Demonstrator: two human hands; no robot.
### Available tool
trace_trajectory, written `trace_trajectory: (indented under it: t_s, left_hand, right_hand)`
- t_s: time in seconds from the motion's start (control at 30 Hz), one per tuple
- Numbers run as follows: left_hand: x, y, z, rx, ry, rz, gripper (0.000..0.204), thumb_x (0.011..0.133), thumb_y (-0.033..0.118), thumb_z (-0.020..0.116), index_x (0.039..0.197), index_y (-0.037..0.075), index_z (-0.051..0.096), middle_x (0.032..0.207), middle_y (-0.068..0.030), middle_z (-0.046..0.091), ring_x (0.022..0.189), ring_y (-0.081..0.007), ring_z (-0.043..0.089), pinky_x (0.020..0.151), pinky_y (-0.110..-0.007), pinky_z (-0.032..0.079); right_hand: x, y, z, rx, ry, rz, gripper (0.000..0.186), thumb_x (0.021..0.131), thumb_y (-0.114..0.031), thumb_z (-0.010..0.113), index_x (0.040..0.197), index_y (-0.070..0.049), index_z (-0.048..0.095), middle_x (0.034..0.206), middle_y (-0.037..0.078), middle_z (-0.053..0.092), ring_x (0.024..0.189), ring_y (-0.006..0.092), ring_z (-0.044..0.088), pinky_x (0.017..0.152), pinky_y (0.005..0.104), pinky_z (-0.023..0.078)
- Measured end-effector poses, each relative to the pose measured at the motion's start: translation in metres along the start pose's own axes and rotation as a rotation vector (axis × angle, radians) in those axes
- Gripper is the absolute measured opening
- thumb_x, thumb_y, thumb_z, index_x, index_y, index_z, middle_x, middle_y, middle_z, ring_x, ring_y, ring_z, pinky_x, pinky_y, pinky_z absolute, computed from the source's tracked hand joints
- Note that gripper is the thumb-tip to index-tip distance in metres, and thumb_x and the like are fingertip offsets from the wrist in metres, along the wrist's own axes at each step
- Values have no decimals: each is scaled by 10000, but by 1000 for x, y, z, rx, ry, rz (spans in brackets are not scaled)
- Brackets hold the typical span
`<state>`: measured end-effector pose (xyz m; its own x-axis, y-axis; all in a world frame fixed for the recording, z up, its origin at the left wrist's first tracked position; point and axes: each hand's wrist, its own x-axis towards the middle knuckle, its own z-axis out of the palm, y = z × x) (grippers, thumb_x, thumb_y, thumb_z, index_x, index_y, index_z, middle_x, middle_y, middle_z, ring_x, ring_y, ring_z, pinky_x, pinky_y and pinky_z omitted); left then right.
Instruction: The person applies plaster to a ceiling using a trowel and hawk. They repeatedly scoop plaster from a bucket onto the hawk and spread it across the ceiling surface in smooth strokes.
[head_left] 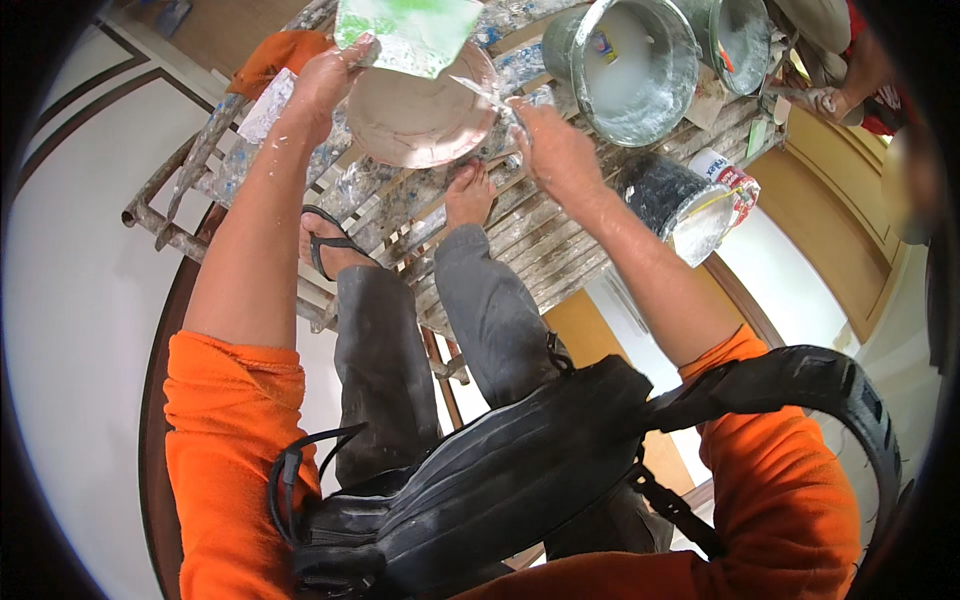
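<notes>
Gripping a shallow pan (420, 115) by its rim at upper centre, the left hand (325, 85) steadies it; the right hand (550, 150) clasps a thin scraper (485, 95). Pan looks stiff, light, paste-slick.

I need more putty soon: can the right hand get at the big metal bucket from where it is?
Probably yes. The right hand holds a putty knife beside the bucket, whose mouth is open, with nothing between them.

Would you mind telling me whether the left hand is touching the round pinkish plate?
Touching. The head view shows the left hand gripping the rim of the round pinkish plate, fingers wrapped over its upper left edge with no gap visible.
</notes>
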<state>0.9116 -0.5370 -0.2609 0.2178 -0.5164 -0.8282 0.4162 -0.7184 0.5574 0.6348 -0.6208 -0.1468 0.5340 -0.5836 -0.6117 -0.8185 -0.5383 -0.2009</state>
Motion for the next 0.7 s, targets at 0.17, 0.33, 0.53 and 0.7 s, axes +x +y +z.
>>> trace_trajectory:
  t_s: [0.17,0.33,0.53,0.7]
  left_hand:
    - [-12,-5,14,54,-14,-85,521,923,469,647,1202,28,650,1211,-117,637,1164,-219,515,1047,-444,327]
    - [-19,-12,23,176,-117,-113,535,933,448,641,1238,8,625,1215,-114,638,1126,-215,543,1015,-386,372]
    - [-37,-18,22,6,-145,-203,587,990,503,500,1385,71,544,1435,-89,530,1371,-239,423,1177,-528,122]
    - [-34,-32,11,-206,-70,-225,470,998,392,552,1333,64,565,1339,-74,595,1292,-185,505,1124,-442,292]
  right_hand:
    - [7,29,-2,-62,51,-8,294,961,-171,530,1225,-72,611,1017,205,646,921,409,652,775,496,528]
    - [-23,37,50,98,-171,283,319,958,-254,534,1164,-38,646,996,260,677,945,443,644,822,514,516]
    - [-50,-13,58,419,-182,317,376,953,-232,520,1210,26,615,1071,282,659,1000,451,632,885,505,502]
    - [-32,-11,70,212,14,266,454,940,-157,521,1357,17,489,1173,287,550,1049,453,580,896,511,476]
